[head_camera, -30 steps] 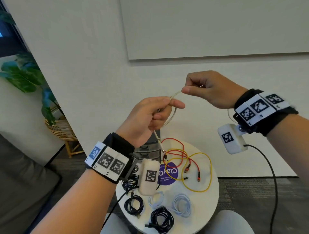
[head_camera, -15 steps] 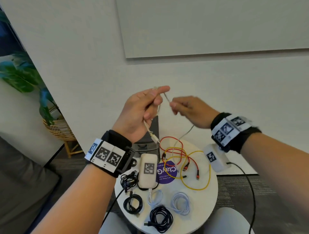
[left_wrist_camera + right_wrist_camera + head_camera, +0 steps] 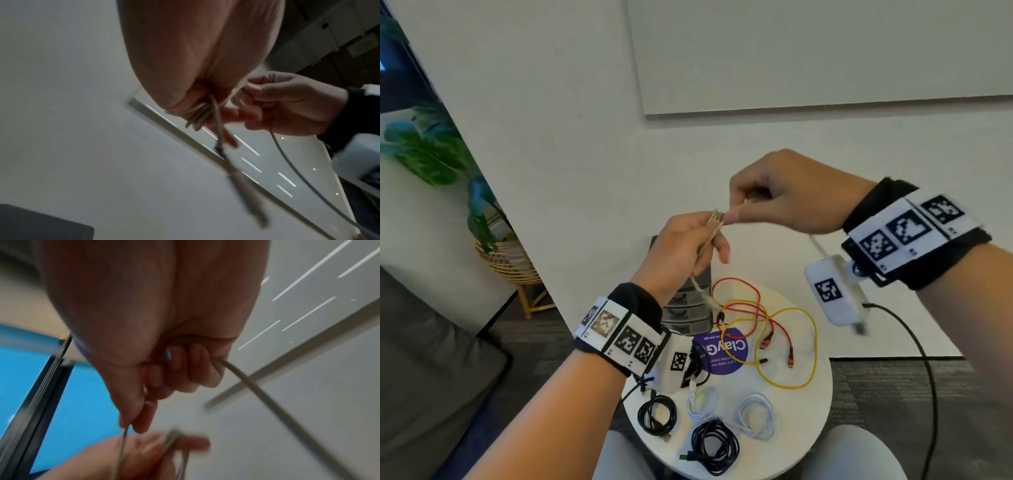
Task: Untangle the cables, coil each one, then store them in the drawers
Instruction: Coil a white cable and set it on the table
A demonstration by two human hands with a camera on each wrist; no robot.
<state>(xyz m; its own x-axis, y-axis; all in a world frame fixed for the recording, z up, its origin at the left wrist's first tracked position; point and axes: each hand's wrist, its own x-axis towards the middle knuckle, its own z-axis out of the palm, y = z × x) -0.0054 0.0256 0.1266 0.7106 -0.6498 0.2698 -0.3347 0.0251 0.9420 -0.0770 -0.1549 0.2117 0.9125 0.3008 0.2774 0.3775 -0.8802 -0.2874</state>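
The left hand (image 3: 681, 250), raised above the far edge of the round white tabletop (image 3: 822, 383), pinches a small bundle of loops of a thin beige cable (image 3: 714, 226) between thumb and fingers; the left wrist view shows several turns gathered at its fingertips and one plug end dangling below; the right hand (image 3: 787, 195), just beside it, pinches the free run of the same cable between thumb and forefinger, its other fingers curled round the cable farther along, and the tail hangs down behind the wrist. I judge this to be the coiling of that cable, partly wound with some length left to take up.

On the tabletop's near edge lie five finished coils: two black round coils (image 3: 655, 414), a dark navy coil (image 3: 717, 445) and two white coils (image 3: 755, 414); these look done but not yet stored. Towards the far edge a loose red cable with orange plugs (image 3: 736, 291) and a loose yellow cable (image 3: 784, 346) lie crossed over one another, partly over a purple round sticker (image 3: 722, 353); they look untouched, to be separated and coiled. The dark grey drawer unit (image 3: 686, 311) stands at the far edge, largely hidden by the left hand; I cannot tell whether any drawer holds a cable; storing seems wholly ahead.
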